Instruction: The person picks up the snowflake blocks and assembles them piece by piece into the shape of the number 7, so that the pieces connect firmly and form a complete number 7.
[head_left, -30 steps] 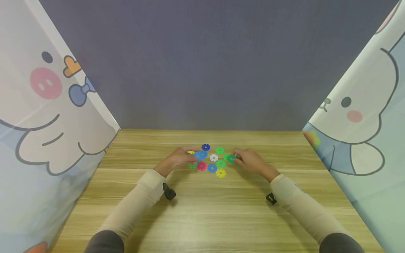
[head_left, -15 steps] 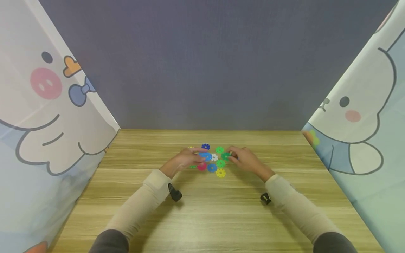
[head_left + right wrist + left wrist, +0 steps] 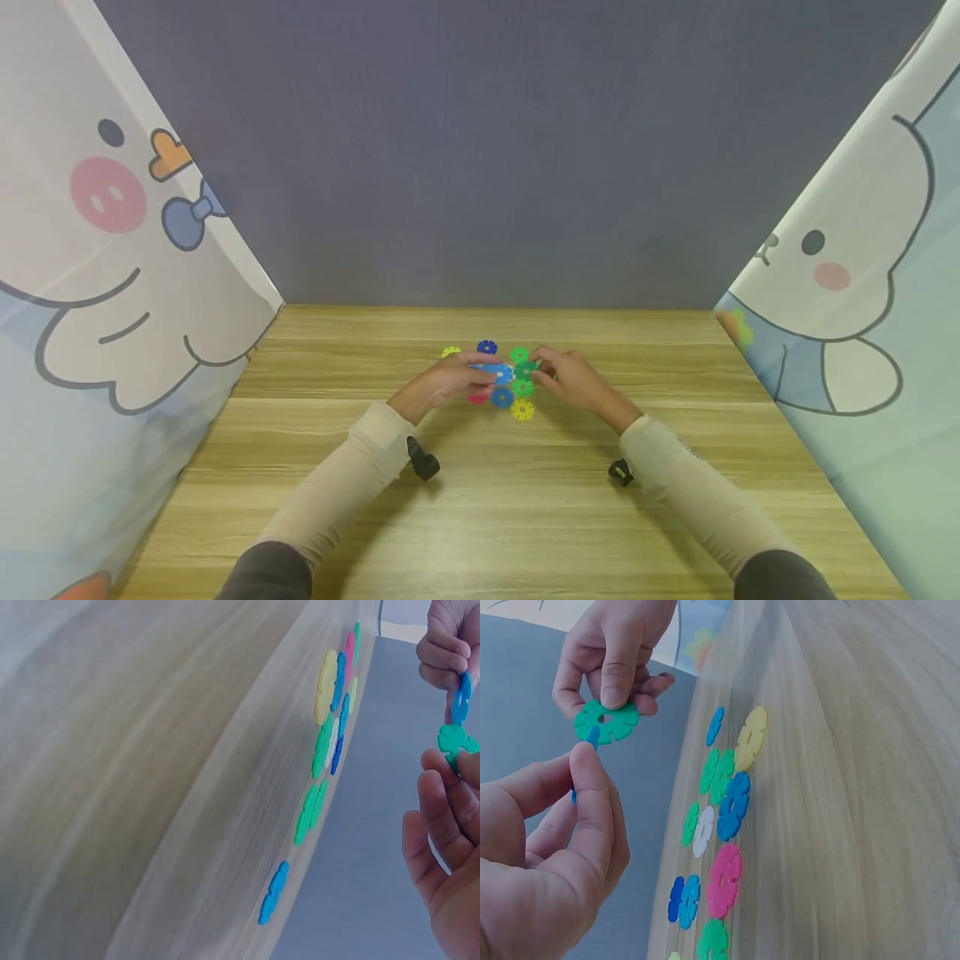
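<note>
My left hand [image 3: 446, 380] pinches a blue slotted disc [image 3: 500, 374] between thumb and fingers. Opposite it, the right hand [image 3: 577, 381] pinches a green slotted disc [image 3: 526, 370]. Both discs are held above the table. In the left wrist view, the edge of the blue disc [image 3: 593, 736], seen nearly side-on, meets the lower edge of the green disc [image 3: 607, 722]. The right wrist view also has the blue disc [image 3: 463, 697] directly over the green disc [image 3: 454, 741], edges meeting. Whether their slots are engaged I cannot tell.
Several loose slotted discs lie flat on the wooden table [image 3: 495, 500], among them a yellow disc [image 3: 522, 409], a dark blue disc [image 3: 487, 347], a pink disc [image 3: 724, 881] and a white disc [image 3: 703, 832]. A grey panel [image 3: 480, 167] stands behind the table.
My left hand has moved right with the blue disc, and the right hand has moved left with the green disc. The two discs have come together edge to edge.
</note>
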A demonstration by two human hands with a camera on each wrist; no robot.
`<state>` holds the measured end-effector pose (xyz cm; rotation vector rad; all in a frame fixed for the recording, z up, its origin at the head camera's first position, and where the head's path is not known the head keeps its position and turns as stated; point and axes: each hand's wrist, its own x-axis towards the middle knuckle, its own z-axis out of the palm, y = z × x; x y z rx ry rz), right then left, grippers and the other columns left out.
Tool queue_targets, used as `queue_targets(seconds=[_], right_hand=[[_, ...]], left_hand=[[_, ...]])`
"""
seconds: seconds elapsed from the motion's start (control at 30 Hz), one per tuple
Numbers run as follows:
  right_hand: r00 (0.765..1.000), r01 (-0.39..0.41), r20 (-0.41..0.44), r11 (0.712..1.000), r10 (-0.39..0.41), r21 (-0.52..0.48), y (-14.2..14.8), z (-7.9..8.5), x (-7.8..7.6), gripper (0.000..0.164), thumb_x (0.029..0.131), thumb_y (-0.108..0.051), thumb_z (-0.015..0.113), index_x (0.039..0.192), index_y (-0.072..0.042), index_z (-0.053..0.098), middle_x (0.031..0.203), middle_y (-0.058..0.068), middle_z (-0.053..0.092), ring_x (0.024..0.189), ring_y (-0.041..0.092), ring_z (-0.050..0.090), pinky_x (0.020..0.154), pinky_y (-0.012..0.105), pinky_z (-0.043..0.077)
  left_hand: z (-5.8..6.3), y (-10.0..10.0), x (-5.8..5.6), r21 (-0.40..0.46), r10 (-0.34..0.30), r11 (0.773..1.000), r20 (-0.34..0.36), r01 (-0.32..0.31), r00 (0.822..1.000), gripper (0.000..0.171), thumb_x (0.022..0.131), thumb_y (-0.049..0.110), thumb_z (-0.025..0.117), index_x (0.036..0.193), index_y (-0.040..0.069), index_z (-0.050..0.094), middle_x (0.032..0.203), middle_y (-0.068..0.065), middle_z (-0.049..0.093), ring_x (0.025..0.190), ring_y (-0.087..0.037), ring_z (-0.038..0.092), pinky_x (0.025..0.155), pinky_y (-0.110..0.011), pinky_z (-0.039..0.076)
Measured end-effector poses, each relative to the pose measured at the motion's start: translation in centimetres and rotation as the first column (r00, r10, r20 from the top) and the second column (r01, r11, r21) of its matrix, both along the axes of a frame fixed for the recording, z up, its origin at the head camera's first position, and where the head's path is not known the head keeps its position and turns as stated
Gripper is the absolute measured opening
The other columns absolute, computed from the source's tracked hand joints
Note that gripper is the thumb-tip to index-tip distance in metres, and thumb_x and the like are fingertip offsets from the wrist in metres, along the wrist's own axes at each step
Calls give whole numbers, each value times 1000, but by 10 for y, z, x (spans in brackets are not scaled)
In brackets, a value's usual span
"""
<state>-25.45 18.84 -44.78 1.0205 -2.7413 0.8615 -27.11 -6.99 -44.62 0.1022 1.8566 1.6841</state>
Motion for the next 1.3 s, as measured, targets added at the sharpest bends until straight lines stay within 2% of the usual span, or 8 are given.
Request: queue_targets(seconds=[0.2, 0.5, 0.83, 1.03, 1.17, 1.3], right_hand=[[1000, -7, 12, 999, 8, -38, -1, -2, 0, 19, 100, -13, 65, 117, -5, 62, 90, 9, 79, 75, 20, 75, 68, 28, 62], [999, -21, 31, 997, 24, -79, -2, -4, 0, 18, 100, -12, 65, 116, -4, 61, 90, 10, 79, 75, 28, 75, 68, 26, 61], [1000, -14, 23, 998, 16, -63, -3, -6, 3, 20, 99, -12, 66, 117, -4, 62, 89, 10, 79, 74, 22, 75, 68, 25, 61], [999, -30, 15, 998, 31, -48, -4, -9, 5, 19, 99, -8, 66, 117, -3, 63, 91, 12, 79, 75, 20, 75, 68, 24, 61], [999, -37, 17, 998, 38, -44, -4, -12, 5, 16, 99, -9, 66, 115, -6, 64, 93, 9, 80, 74, 16, 74, 67, 22, 60], [998, -40, 38, 997, 43, -63, -3, -15, 5, 14, 100, -10, 64, 114, -7, 64, 94, 9, 80, 69, 19, 73, 65, 20, 58]], left_hand=[[-1, 1, 1, 2, 5, 1000, -1, -5, 1000, 50, 99, 4, 65, 148, 7, 53, 94, -1, 68, 84, -13, 70, 83, -25, 62], [0, 2, 2, 49, 11, 999, 19, -12, 1000, 49, 101, 2, 61, 148, 3, 51, 97, -2, 67, 79, -8, 68, 74, -18, 61], [0, 5, 2, 90, -7, 996, 50, 3, 999, 50, 101, 1, 59, 150, 4, 49, 86, -3, 67, 75, -9, 68, 70, -16, 60], [1, 6, 4, 72, -15, 997, 44, 12, 999, 48, 101, 1, 59, 148, 4, 51, 88, -3, 66, 74, -9, 67, 71, -17, 59], [2, 6, 4, 38, -9, 999, 38, 8, 999, 44, 100, 2, 62, 144, 7, 57, 87, -3, 67, 72, -9, 68, 72, -20, 60], [2, 7, 4, 21, -7, 1000, 33, 6, 999, 41, 98, 3, 65, 139, 9, 62, 85, -4, 69, 70, -9, 69, 73, -22, 59]])
